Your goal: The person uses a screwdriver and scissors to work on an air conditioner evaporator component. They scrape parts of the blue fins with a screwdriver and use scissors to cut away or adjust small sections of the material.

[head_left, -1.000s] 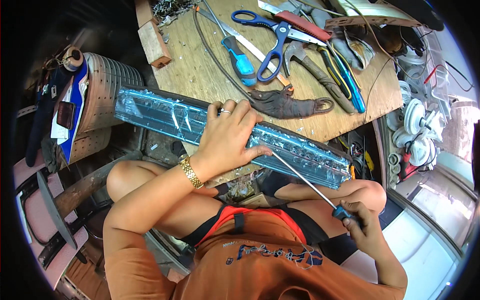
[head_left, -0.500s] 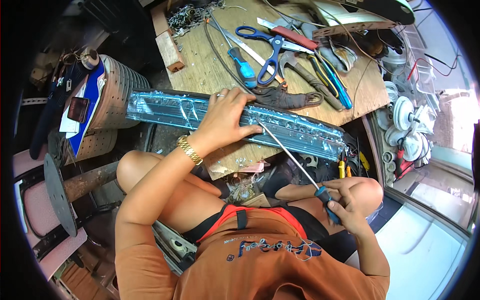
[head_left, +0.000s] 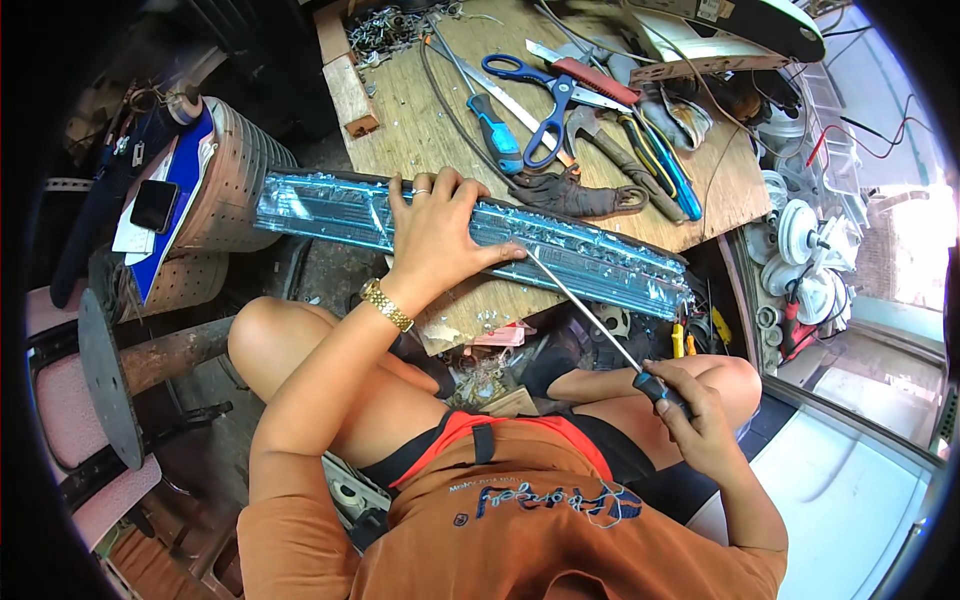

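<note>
A long, shiny blue-tinted strip (head_left: 600, 258) with a dark far edge lies across the front of the wooden board. Its surface looks ragged and flaky in places. My left hand (head_left: 438, 228) holds it left of its middle, fingers spread over the far edge and thumb stretched right. My right hand (head_left: 695, 410) grips the dark blue handle of a long screwdriver (head_left: 588, 315) above my right knee. The shaft slants up and left, its tip at the strip right by my left thumb; whether the tip touches the strip I cannot tell.
On the wooden board (head_left: 400, 120) lie blue scissors (head_left: 556, 115), another screwdriver (head_left: 495, 130), a hammer (head_left: 625, 160), pliers (head_left: 665, 165) and a red-handled cutter (head_left: 598, 80). A perforated drum (head_left: 235, 180) at left carries a phone (head_left: 154, 206). White round parts (head_left: 800, 235) sit at right.
My left hand's fingers have spread and shifted slightly left along the strip. My right hand has closed more fully around the screwdriver handle. The whole view has shifted a little.
</note>
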### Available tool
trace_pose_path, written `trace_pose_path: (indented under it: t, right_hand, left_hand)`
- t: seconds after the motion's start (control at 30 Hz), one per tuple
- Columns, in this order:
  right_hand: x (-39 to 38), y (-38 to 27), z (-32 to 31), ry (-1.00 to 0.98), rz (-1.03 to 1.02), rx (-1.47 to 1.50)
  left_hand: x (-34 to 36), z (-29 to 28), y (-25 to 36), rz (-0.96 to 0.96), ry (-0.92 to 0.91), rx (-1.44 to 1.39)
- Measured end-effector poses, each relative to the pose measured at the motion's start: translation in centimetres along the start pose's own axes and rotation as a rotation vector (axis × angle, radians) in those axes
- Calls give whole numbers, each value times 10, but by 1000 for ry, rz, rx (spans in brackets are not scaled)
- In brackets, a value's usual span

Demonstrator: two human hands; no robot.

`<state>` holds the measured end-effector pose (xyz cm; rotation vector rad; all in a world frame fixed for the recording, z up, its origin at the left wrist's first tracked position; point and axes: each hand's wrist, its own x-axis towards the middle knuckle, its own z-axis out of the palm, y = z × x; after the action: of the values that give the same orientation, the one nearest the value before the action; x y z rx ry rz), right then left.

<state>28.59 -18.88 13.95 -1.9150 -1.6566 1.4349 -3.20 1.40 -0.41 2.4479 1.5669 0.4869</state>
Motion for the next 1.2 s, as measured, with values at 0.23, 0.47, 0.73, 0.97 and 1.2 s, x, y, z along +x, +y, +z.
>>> trace_pose_path:
  t: [0.23, 0.47, 0.73, 0.97, 1.2]
  right_hand:
    - [15, -7, -18, 7, -167, -155]
    - [32, -34, -20, -108, 13, -74]
    - [26, -19, -24, -56, -35, -46]
    - [43, -43, -41, -96, -41, -387]
    - [43, -48, -37, -136, 25, -368]
  left_hand:
    - [-1, 5, -4, 29, 34, 9]
    - [1, 5, -1, 51, 30, -45]
    - [1, 6, -6, 55, 81, -30]
    - [-2, 4, -9, 70, 65, -28]
    - [-5, 2, -6, 94, 1, -44]
